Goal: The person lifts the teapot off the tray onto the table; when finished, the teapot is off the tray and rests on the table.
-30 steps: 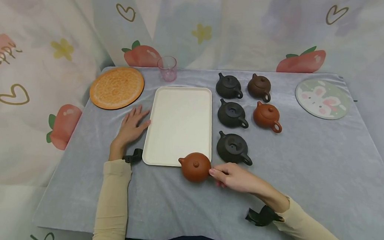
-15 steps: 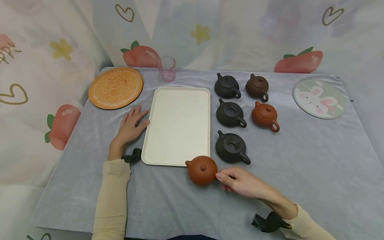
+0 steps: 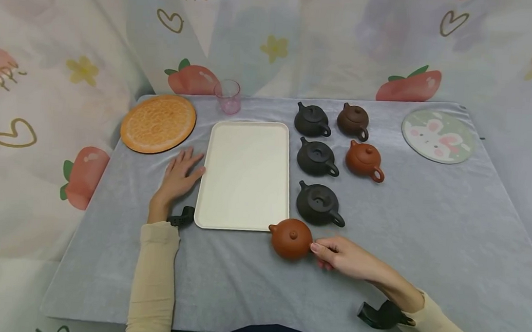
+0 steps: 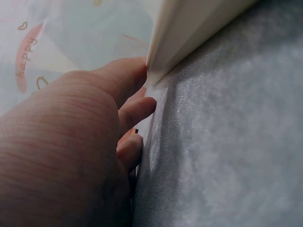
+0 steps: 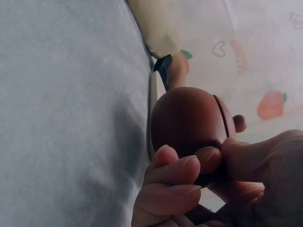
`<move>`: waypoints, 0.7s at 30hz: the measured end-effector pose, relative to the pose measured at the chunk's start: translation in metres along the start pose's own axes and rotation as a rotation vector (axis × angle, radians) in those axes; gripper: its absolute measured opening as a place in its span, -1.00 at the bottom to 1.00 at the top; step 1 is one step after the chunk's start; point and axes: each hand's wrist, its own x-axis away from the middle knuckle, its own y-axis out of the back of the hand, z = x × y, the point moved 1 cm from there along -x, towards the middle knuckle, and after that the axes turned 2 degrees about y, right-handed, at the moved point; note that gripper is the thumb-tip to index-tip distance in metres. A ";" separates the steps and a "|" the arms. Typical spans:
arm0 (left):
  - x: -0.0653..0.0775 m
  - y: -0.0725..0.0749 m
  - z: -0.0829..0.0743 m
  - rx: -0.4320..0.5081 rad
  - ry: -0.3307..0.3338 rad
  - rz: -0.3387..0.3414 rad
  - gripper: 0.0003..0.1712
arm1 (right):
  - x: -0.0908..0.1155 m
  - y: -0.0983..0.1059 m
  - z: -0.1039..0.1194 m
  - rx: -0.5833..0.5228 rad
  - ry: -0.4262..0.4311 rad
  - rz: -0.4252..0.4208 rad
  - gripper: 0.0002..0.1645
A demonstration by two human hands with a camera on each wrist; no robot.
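Observation:
My right hand [image 3: 345,256] grips a reddish-brown clay teapot [image 3: 291,239] by its handle, thumb on top. In the right wrist view the teapot [image 5: 187,120] is held above the grey cloth, a shadow beneath it, its lid knob showing. Its spout points left and overlaps the near right corner of a cream tray [image 3: 246,177] in the head view. My left hand [image 3: 178,178] lies with spread fingers on the cloth at the tray's left side. In the left wrist view the thumb of the left hand [image 4: 90,109] touches the tray's edge [image 4: 189,33].
Right of the tray stand black teapots [image 3: 319,204], a dark brown teapot [image 3: 353,120] and an orange-brown teapot [image 3: 363,159]. A round orange mat [image 3: 159,123] lies back left, beside a pink glass [image 3: 229,99]. A rabbit-print mat [image 3: 438,137] lies back right.
My right hand has moved right and slightly toward me with the teapot, off most of the tray's near corner. The left hand has stayed beside the tray.

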 end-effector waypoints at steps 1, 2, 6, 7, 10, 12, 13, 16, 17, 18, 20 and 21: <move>0.000 0.000 0.000 0.000 0.002 0.001 -0.28 | 0.001 0.000 -0.001 -0.003 -0.001 -0.002 -0.48; 0.000 0.000 0.000 0.002 0.002 0.001 -0.28 | 0.002 0.000 -0.002 -0.008 -0.002 -0.002 -0.48; 0.000 -0.001 0.000 0.013 -0.002 -0.001 -0.29 | 0.007 0.002 -0.007 -0.016 -0.006 -0.009 -0.49; 0.000 -0.001 0.000 0.016 -0.005 -0.002 -0.29 | 0.008 0.002 -0.008 -0.017 -0.010 -0.010 -0.49; 0.000 0.000 -0.001 0.017 -0.008 -0.004 -0.28 | 0.012 0.003 -0.012 -0.017 -0.015 -0.015 -0.49; 0.000 0.001 -0.001 0.019 -0.009 -0.004 -0.28 | 0.015 0.004 -0.013 -0.022 -0.023 -0.018 -0.49; 0.000 0.001 -0.001 0.018 -0.010 -0.004 -0.28 | 0.016 0.004 -0.014 -0.027 -0.028 -0.018 -0.49; -0.001 0.001 -0.001 0.019 -0.013 -0.004 -0.27 | 0.020 0.005 -0.016 -0.047 -0.039 -0.019 -0.49; -0.001 0.001 -0.001 0.018 -0.012 -0.002 -0.27 | 0.022 0.006 -0.017 -0.053 -0.043 -0.019 -0.49; -0.001 0.001 -0.001 0.016 -0.013 0.000 -0.27 | 0.024 0.007 -0.017 -0.061 -0.047 -0.018 -0.49; -0.001 0.000 0.000 0.015 -0.012 0.001 -0.27 | 0.027 0.008 -0.017 -0.073 -0.055 -0.015 -0.50; -0.001 0.000 0.001 0.014 -0.011 0.002 -0.27 | 0.029 0.009 -0.018 -0.076 -0.060 -0.014 -0.50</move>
